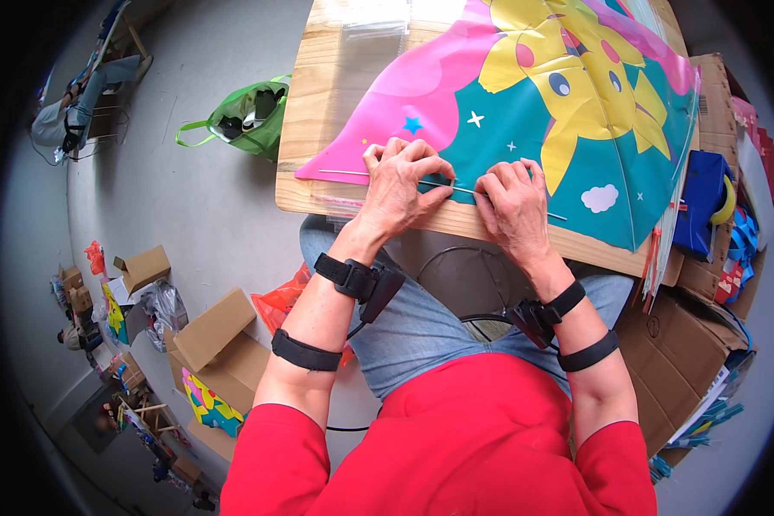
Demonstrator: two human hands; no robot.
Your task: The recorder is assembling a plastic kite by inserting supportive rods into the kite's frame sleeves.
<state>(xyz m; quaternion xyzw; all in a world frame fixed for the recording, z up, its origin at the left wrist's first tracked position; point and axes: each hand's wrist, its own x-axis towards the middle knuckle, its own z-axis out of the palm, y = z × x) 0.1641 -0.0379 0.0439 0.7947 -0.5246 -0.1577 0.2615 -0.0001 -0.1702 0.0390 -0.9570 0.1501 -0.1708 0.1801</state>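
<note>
A kite-like printed sheet (443,77), pink and teal with a yellow cartoon figure, lies spread over a wooden table. Along its near edge runs a thin pale rod (463,190), its ends showing beyond both hands. My left hand (402,185) is closed at the rod's left half, thumb and forefinger pinched together at the sheet's edge. A short gap to the right, my right hand (514,205) pinches the same rod with curled fingers. Exactly how the fingertips grip rod and sheet is partly hidden under the knuckles.
Clear plastic sleeves (365,52) lie on the wooden table (314,103). At the right stand a blue tape dispenser (698,206) and cardboard boxes (671,365). Left of the table are a green bag (267,129) and an open carton (232,344). Thin sticks (660,249) overhang the table's right edge.
</note>
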